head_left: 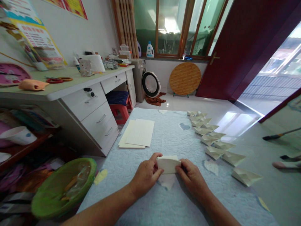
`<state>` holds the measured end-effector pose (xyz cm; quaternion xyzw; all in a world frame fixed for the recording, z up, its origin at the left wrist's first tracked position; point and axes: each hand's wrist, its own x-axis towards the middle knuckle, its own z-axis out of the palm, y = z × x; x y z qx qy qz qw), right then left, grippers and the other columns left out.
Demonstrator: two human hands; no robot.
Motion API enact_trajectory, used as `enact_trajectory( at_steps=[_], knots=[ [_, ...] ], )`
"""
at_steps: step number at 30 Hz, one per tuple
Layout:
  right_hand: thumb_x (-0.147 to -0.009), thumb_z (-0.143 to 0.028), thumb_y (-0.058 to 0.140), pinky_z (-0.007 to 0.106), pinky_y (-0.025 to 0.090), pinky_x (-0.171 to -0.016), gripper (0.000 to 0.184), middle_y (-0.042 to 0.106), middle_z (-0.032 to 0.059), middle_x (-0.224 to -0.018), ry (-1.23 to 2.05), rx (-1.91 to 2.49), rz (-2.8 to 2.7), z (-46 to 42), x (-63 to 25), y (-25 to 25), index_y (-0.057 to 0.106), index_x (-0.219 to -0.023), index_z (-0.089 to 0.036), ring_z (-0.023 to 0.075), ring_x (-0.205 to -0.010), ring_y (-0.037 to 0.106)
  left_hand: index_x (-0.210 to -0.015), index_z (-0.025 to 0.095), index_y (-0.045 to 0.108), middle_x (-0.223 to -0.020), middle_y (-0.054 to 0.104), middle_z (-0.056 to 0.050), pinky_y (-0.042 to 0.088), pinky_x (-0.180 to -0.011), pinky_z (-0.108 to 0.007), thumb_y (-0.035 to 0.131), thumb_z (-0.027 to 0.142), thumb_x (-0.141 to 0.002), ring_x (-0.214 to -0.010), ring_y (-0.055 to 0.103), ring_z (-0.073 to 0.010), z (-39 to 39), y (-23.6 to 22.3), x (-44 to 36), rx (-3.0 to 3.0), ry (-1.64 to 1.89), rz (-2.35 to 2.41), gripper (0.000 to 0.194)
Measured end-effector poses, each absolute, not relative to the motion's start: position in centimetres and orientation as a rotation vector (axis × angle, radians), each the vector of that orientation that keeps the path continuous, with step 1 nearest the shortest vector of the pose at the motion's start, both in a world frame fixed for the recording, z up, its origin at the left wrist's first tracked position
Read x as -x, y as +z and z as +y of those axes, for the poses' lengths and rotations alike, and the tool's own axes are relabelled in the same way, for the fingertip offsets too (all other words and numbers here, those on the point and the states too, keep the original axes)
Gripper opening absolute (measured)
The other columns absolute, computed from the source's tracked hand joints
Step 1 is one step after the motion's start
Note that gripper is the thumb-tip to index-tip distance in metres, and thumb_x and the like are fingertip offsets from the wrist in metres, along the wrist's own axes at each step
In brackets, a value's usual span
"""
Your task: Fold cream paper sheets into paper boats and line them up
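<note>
Between my two hands is a small folded piece of cream paper (168, 165), held up just above the cloth-covered table. My left hand (146, 171) pinches its left end, thumb in front and fingers behind. At the right end my right hand (191, 174) grips it in the same way. Beyond my left hand lies a stack of flat cream sheets (140, 133), slightly fanned. Several folded paper boats (245, 176) stand in a staggered row along the table's right side, running away from me.
A pale blue quilted cloth (131, 201) covers the table. Left of it stand a green basket (91, 185) and a white desk (82, 103) with drawers. Farther back are a red stool (119, 111), an open washing machine (139, 81) and a round wooden tabletop (185, 78).
</note>
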<state>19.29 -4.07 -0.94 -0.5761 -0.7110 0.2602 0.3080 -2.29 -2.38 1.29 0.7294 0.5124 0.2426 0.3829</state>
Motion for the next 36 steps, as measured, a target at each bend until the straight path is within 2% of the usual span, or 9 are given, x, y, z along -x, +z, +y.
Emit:
enact_trajectory(
  at_steps=[2, 4, 7, 11, 14, 17, 20, 30, 36],
  knots=[
    [-0.087, -0.030, 0.047, 0.029, 0.043, -0.065, 0.018, 0.062, 0.0042, -0.075, 0.701, 1.537, -1.874, -4.1, -19.3, -0.8, 0.057, -0.076, -0.020, 0.0198, -0.073, 0.058, -0.128, 0.022, 0.048, -0.070, 0.060, 0.006, 0.039, -0.061, -0.023, 0.058, 0.016, -0.081, -0.063, 0.058, -0.0135, -2.4, 1.2, 2.2, -1.869, 0.611, 1.316, 0.048],
    [-0.087, -0.029, 0.048, 0.029, 0.044, -0.065, 0.015, 0.063, 0.0039, -0.077, 0.712, 1.544, -1.853, -4.2, -19.3, -0.7, 0.059, -0.086, -0.019, 0.0195, -0.073, 0.059, -0.131, 0.021, 0.045, -0.072, 0.061, 0.006, 0.040, -0.062, -0.023, 0.058, 0.015, -0.082, -0.064, 0.058, -0.0137, -2.4, 1.1, 2.2, -1.888, 0.609, 1.326, 0.051],
    [-0.085, -0.030, 0.049, 0.029, 0.043, -0.061, 0.030, 0.062, 0.0008, -0.072, 0.685, 1.573, -1.817, -4.2, -19.2, -0.9, 0.055, -0.111, -0.017, 0.0183, -0.066, 0.058, -0.135, 0.021, 0.041, -0.075, 0.063, 0.005, 0.042, -0.065, -0.024, 0.058, 0.015, -0.083, -0.067, 0.060, -0.0145, -2.4, 0.7, 2.1, -1.916, 0.603, 1.368, 0.055],
    [-0.084, -0.032, 0.048, 0.028, 0.041, -0.057, 0.044, 0.057, -0.0027, -0.066, 0.631, 1.623, -1.788, -4.1, -19.1, -1.4, 0.048, -0.124, -0.013, 0.0168, -0.058, 0.054, -0.137, 0.020, 0.040, -0.079, 0.066, 0.003, 0.044, -0.068, -0.025, 0.058, 0.016, -0.085, -0.071, 0.063, -0.0158, -2.6, 0.6, 1.9, -1.958, 0.568, 1.462, 0.056],
    [-0.084, -0.033, 0.047, 0.028, 0.041, -0.057, 0.044, 0.055, -0.0036, -0.064, 0.613, 1.641, -1.789, -4.0, -19.0, -1.4, 0.048, -0.123, -0.013, 0.0165, -0.056, 0.053, -0.131, 0.020, 0.049, -0.079, 0.067, 0.001, 0.046, -0.069, -0.026, 0.056, 0.017, -0.088, -0.074, 0.065, -0.0171, -2.7, 0.6, 1.8, -2.024, 0.541, 1.484, 0.044],
    [-0.084, -0.034, 0.047, 0.028, 0.042, -0.057, 0.042, 0.056, -0.0029, -0.064, 0.602, 1.648, -1.803, -3.9, -18.9, -1.3, 0.051, -0.120, -0.013, 0.0170, -0.057, 0.054, -0.116, 0.022, 0.061, -0.087, 0.070, -0.002, 0.048, -0.076, -0.028, 0.053, 0.018, -0.091, -0.080, 0.066, -0.0183, -2.7, 0.5, 1.8, -2.132, 0.530, 1.464, 0.026],
    [-0.083, -0.033, 0.048, 0.029, 0.042, -0.058, 0.038, 0.058, -0.0015, -0.065, 0.569, 1.652, -1.808, -3.9, -18.9, -1.4, 0.053, -0.116, -0.014, 0.0176, -0.058, 0.055, -0.106, 0.021, 0.066, -0.094, 0.070, -0.004, 0.049, -0.083, -0.030, 0.051, 0.019, -0.093, -0.089, 0.066, -0.0201, -2.7, 0.2, 1.9, -2.240, 0.510, 1.455, 0.020],
    [-0.085, -0.030, 0.049, 0.030, 0.043, -0.063, 0.033, 0.061, -0.0001, -0.070, 0.495, 1.658, -1.821, -3.8, -18.8, -1.8, 0.054, -0.115, -0.017, 0.0191, -0.064, 0.058, -0.104, 0.021, 0.063, -0.090, 0.063, -0.004, 0.050, -0.072, -0.030, 0.045, 0.019, -0.096, -0.079, 0.060, -0.0198, -2.9, 0.3, 1.9, -2.536, 0.339, 1.404, 0.019],
    [-0.085, -0.031, 0.048, 0.032, 0.044, -0.065, 0.034, 0.061, 0.0000, -0.071, 0.506, 1.682, -1.815, -3.8, -18.7, -1.8, 0.052, -0.116, -0.017, 0.0200, -0.065, 0.059, -0.101, 0.020, 0.061, -0.096, 0.060, -0.005, 0.052, -0.075, -0.029, 0.045, 0.019, -0.097, -0.083, 0.059, -0.0187, -3.1, 0.4, 1.9, -2.585, 0.319, 1.398, 0.017]
  ],
)
